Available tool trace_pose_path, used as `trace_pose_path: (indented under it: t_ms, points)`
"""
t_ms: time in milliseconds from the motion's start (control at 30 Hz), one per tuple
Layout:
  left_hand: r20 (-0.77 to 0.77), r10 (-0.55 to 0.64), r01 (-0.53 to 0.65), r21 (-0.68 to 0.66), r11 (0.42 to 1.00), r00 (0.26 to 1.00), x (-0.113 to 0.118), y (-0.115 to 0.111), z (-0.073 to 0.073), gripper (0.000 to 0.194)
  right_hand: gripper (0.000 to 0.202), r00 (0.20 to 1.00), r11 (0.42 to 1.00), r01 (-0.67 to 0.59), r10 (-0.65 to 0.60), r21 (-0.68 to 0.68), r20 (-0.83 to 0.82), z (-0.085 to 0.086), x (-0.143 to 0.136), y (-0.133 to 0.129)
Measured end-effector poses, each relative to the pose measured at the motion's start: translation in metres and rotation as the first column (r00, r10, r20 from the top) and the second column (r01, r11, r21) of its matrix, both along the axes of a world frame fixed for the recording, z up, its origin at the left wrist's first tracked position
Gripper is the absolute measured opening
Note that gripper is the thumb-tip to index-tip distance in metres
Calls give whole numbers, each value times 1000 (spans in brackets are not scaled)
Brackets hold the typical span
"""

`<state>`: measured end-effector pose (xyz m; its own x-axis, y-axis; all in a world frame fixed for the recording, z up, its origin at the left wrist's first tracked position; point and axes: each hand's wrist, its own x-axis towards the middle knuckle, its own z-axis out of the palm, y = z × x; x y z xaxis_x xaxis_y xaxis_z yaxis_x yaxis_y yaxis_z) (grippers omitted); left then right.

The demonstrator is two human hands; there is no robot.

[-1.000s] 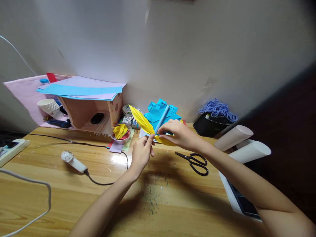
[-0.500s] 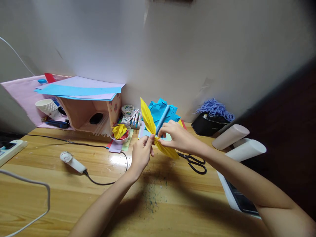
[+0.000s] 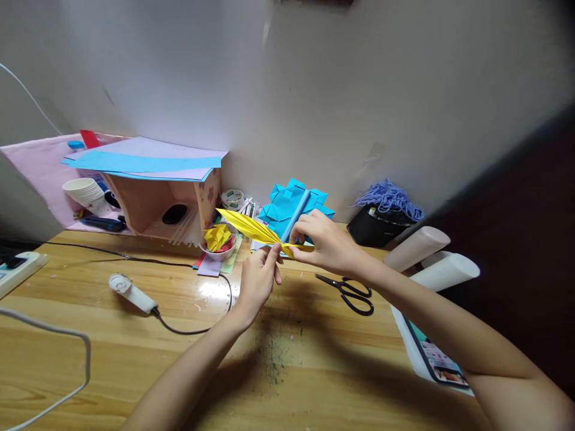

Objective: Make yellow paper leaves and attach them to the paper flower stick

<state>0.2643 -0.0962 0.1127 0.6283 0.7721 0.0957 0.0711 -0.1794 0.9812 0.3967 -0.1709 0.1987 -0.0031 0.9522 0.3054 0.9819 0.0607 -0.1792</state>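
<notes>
A pleated piece of yellow paper [image 3: 251, 226], gathered narrow at its middle, is held above the table between both hands. My left hand [image 3: 261, 272] pinches it at the gathered middle, thumb on top. Just right of that, my right hand [image 3: 321, 242] grips the paper with thumb and fingertips, and its fingers hide part of the right half. Behind the hands, a blue folded-paper piece [image 3: 281, 206] with a rolled light-blue tube [image 3: 295, 215] across it leans near the wall. Black-handled scissors [image 3: 350, 293] lie on the table below my right wrist.
Left stands a pink box [image 3: 209, 200] topped with coloured sheets. A bowl [image 3: 218, 254] of yellow and red folded paper sits beside it, near markers [image 3: 249, 208]. A white corded tool [image 3: 132, 294] lies front left. White rolls [image 3: 444, 272], a tablet [image 3: 438, 356] and blue yarn [image 3: 389, 200] are right.
The yellow paper has turned from steeply slanted to nearly level, its left tip swinging down and left. My right hand has risen slightly at the wrist. The tablet screen now shows a lit picture.
</notes>
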Motion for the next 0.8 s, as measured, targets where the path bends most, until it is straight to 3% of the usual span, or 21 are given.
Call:
trace_pose_path:
  t_ms: [300,400,567,800]
  points:
    - [-3,15,-15,15,1000,1000,0,1,-2,47,9,999,999,-13,11,-37,-41,0,4,1]
    - [-5,27,-27,19,999,1000,0,1,-1,47,12,1000,998,-8,9,68,-24,-10,-1,-3]
    - [-2,26,-26,20,999,1000,0,0,-1,46,11,994,965,93,-104,246,31,-32,-17,-8]
    - [-18,47,-45,94,995,999,-1,-1,0,45,12,990,944,118,-138,308,43,-41,-23,-4]
